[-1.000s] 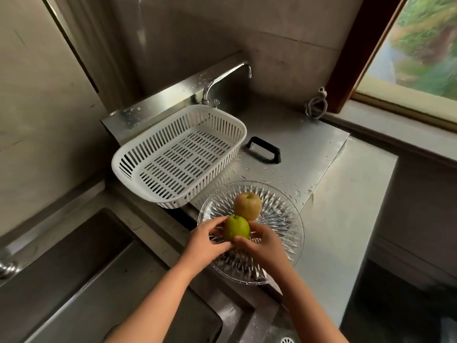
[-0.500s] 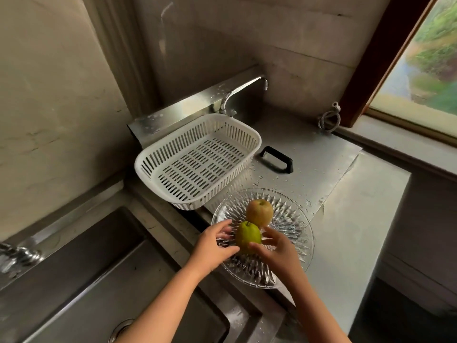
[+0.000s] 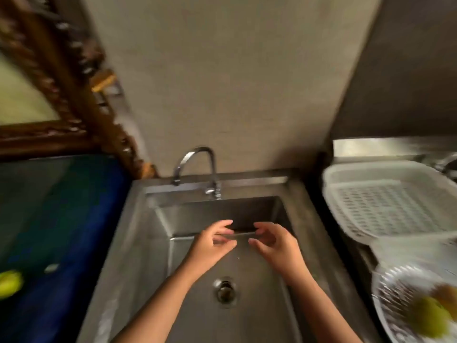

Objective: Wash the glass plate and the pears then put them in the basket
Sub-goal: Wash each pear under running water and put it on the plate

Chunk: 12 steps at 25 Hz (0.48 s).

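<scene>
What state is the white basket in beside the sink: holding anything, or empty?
Empty. The white basket shows only its bare slotted floor; both pears sit blurred on the glass plate nearer the camera.

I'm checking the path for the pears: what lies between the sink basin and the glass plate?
In the head view, only the sink's steel right rim and a dark gap separate it from the glass plate; both blurred pears lie on it.

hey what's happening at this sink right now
A person holds both hands, left hand and right hand, over the steel sink, fingers loosely curled, holding nothing. The faucet shows no running water. The pears sit on the glass plate at right, beside the white basket.
</scene>
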Tool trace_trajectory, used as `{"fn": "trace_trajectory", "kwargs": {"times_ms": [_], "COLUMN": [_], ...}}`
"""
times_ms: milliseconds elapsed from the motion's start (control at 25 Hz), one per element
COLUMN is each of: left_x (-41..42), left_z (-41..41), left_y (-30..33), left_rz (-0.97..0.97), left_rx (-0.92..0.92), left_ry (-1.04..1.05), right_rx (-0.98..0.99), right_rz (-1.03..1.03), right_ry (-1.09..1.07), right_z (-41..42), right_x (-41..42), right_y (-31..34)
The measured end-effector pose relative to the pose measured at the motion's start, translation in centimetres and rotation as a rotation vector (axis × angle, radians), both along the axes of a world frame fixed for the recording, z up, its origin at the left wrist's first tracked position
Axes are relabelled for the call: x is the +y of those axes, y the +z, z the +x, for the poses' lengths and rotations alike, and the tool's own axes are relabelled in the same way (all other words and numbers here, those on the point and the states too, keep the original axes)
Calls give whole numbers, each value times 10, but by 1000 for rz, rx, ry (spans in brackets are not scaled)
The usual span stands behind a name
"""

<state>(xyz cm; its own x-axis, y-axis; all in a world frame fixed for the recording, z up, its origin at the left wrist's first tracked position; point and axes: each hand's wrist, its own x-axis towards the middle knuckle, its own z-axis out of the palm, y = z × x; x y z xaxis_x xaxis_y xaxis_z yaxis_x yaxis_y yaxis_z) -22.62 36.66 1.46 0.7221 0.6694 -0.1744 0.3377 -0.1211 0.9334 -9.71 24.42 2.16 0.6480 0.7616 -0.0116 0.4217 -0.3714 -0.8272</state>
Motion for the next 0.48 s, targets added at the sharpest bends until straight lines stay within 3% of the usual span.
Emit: {"fn": "trace_trajectory", "kwargs": {"times_ms": [280,480], "left_x": [82,123], "left_z": [-239,-391], "left_y": [-7,-35], "left_rz": [34,-21], "left_rx": [92,198], "left_ry": [561,912], "right_rx": [29,68], "right_rz": [-53,-92], "right_ry": [523,769], "right_z": [-183,-328], "right_x": [177,266], "right_y": [-18,-48]}}
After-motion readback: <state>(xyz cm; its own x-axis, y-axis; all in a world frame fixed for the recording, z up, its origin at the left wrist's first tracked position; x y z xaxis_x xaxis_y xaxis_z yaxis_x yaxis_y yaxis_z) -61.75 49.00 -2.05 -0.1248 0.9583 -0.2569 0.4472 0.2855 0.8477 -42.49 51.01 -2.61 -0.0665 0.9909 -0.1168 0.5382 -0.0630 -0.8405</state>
